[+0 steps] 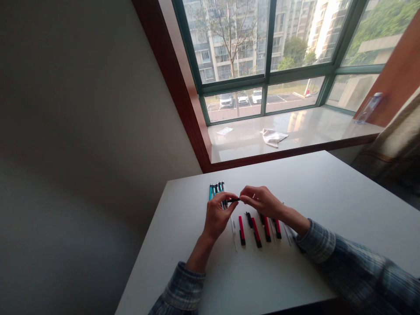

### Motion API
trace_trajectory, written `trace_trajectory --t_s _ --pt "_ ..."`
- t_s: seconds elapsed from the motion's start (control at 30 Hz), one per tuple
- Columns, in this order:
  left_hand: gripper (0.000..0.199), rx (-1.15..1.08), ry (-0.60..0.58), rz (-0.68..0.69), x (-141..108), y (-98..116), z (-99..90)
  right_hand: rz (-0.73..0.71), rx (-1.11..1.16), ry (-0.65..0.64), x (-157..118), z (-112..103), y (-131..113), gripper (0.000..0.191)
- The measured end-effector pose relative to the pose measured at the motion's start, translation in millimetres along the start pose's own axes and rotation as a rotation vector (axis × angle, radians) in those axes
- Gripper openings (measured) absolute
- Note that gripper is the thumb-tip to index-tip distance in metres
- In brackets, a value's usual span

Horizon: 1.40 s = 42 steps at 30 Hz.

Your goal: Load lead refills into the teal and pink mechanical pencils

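Note:
Between the fingertips of my left hand (219, 215) and my right hand (261, 201) is a small black pen part (233, 200). Both hands are closed in a pinch, the left at one end and the right at the other. Behind my left hand, several teal pens (211, 191) lie side by side on the white table. Nearer to me lie several red and black pen barrels (242, 230), with black pen parts (249, 219) and thin clear refills (234, 234) among them. My right forearm passes over the right part of this row.
The white table (262, 280) meets a windowsill (243, 146) with a crumpled white cloth (274, 137) and a small paper piece (225, 131) on it. A clear bottle (369, 108) stands at the sill's right end, beside a curtain (390, 144). A wall is on the left.

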<state>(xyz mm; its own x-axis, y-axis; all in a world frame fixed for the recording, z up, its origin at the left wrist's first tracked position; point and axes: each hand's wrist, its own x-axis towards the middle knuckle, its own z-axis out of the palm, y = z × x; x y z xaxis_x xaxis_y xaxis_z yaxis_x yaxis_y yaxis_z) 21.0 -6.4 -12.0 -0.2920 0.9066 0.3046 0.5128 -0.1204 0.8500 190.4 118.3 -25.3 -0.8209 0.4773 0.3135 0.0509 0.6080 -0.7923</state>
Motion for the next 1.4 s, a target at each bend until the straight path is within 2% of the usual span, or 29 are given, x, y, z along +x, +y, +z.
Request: trace_trajectory --t_s 0.1,0.27,0.53,0.67,0.83,0.9,1.0,1.1,1.17,1.23,1.33,1.4 --pt "0.015 -0.003 0.001 -0.001 -0.3 -1.1 -0.3 -0.03 -0.008 0.015 -0.1 -1.0 0.0 0.031" --pt "0.014 -0.044 0.014 -0.02 -0.4 -2.8 0.4 -0.005 -0.013 0.005 -1.0 -0.2 0.6 0.033" --pt "0.038 -0.456 0.003 -0.24 1.5 -6.5 2.6 0.054 0.091 0.051 -0.3 6.6 -13.9 0.038" --pt "0.034 -0.598 0.073 -0.263 4.8 -9.1 2.5 0.065 -0.057 -0.008 -4.3 5.2 -23.2 0.041" --pt "0.035 -0.702 0.216 -0.302 11.6 -12.1 -5.0 -0.031 -0.406 -0.191 -14.1 10.0 -33.4 0.091" --pt "0.037 -0.695 0.251 -0.332 13.4 -13.6 -7.0 -0.047 -0.451 -0.254 -16.7 14.8 -34.2 0.1" --pt "0.041 -0.657 0.252 -0.37 14.4 -15.2 -7.1 -0.05 -0.494 -0.304 -18.5 21.5 -33.0 0.1" --pt "0.043 -0.619 0.236 -0.398 13.9 -14.6 -5.9 -0.054 -0.519 -0.32 -18.3 23.4 -32.9 0.088" --pt "0.044 -0.583 0.215 -0.419 12.9 -12.3 -6.1 -0.066 -0.511 -0.292 -17.1 20.7 -34.0 0.083" --pt "0.045 -0.535 0.171 -0.436 11.4 -9.3 -7.3 -0.079 -0.49 -0.199 -15.0 15.7 -35.0 0.086" --pt "0.045 -0.479 0.052 -0.454 8.9 -5.6 -9.8 -0.11 -0.463 -0.009 -11.1 8.6 -33.6 0.089" --pt "0.045 -0.472 -0.046 -0.456 7.4 -5.1 -11.0 -0.144 -0.449 0.057 -9.2 6.7 -30.9 0.09"
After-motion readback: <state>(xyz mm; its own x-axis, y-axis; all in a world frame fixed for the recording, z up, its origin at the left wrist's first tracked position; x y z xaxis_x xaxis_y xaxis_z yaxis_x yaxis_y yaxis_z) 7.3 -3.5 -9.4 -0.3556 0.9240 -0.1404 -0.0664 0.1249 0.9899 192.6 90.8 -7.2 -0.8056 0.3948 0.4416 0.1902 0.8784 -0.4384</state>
